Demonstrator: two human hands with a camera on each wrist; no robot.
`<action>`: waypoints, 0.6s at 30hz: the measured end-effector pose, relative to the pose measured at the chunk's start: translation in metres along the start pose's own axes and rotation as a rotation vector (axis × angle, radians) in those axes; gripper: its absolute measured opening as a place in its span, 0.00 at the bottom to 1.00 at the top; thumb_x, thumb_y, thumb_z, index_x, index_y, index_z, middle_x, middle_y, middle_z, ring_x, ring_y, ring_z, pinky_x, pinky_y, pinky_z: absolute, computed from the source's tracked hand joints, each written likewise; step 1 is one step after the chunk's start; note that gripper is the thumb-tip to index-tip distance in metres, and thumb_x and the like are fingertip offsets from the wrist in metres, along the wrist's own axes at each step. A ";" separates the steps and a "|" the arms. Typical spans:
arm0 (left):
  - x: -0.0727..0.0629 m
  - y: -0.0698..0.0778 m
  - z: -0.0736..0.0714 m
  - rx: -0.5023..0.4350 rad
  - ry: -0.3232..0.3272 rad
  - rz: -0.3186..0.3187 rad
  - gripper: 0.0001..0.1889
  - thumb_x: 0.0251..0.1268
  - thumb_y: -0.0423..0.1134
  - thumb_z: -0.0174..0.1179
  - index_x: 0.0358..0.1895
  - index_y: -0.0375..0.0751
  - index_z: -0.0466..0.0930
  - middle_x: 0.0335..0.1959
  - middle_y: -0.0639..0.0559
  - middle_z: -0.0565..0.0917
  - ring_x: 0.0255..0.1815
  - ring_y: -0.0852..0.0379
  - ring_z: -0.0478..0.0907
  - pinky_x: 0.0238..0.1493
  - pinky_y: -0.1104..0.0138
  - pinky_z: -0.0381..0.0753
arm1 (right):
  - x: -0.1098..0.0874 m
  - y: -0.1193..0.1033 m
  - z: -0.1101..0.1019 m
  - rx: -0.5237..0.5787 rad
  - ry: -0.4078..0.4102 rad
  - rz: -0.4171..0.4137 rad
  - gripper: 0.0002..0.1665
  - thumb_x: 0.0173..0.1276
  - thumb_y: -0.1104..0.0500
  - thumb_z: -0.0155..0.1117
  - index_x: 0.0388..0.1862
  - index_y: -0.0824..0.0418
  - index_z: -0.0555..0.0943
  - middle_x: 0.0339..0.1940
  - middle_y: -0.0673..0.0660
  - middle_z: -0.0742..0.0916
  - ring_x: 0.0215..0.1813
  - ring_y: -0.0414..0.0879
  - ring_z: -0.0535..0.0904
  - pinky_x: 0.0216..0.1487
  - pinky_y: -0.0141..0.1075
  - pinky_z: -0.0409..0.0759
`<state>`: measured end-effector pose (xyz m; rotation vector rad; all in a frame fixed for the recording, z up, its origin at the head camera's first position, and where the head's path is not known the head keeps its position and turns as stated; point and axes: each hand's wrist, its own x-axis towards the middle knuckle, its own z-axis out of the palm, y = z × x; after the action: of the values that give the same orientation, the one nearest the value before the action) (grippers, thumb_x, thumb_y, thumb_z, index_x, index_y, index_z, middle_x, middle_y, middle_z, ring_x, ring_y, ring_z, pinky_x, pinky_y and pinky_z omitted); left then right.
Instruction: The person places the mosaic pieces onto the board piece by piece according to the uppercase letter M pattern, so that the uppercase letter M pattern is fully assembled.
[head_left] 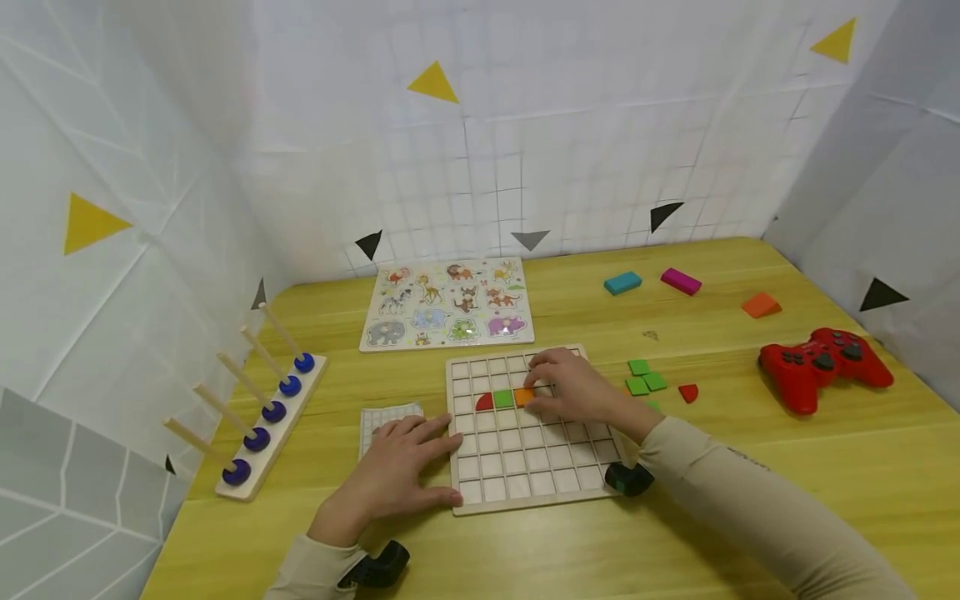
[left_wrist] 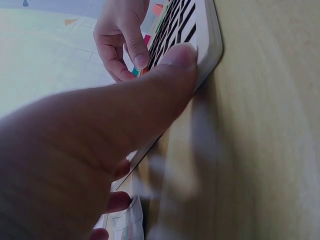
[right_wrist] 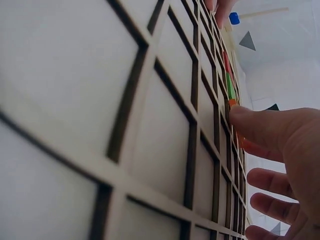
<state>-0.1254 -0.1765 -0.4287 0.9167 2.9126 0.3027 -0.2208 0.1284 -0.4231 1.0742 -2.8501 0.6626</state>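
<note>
A wooden grid board (head_left: 495, 489) lies on the table. In one of its rows sit a red quarter-round tile (head_left: 485, 402), a green square tile (head_left: 503, 398) and an orange tile (head_left: 522, 397). My right hand (head_left: 573, 387) reaches over the board and pinches the orange tile between thumb and index finger; the right wrist view shows the thumb (right_wrist: 245, 117) against it, other fingers spread. My left hand (head_left: 401, 467) lies at the board's left edge, fingers extended, with the thumb (left_wrist: 180, 57) touching the rim. Under its fingers is a small gridded paper (head_left: 390, 414), partly covered.
Several green tiles (head_left: 655, 381) and a red tile (head_left: 688, 392) lie right of the board. Behind it is an animal puzzle (head_left: 450, 304). A peg stand (head_left: 281, 433) stands left; a red game controller (head_left: 825, 367) lies right. Blue (head_left: 622, 283), magenta (head_left: 681, 282) and orange blocks (head_left: 761, 305) lie farther back.
</note>
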 end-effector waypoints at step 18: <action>-0.001 0.001 0.000 -0.003 0.011 0.000 0.39 0.55 0.70 0.61 0.69 0.57 0.73 0.75 0.50 0.68 0.69 0.43 0.67 0.65 0.41 0.67 | 0.000 0.004 0.005 -0.019 0.027 0.006 0.12 0.62 0.51 0.73 0.40 0.56 0.87 0.54 0.61 0.84 0.60 0.60 0.77 0.62 0.56 0.74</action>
<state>-0.1243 -0.1759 -0.4283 0.9174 2.9215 0.3132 -0.2227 0.1284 -0.4291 1.0460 -2.8321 0.6435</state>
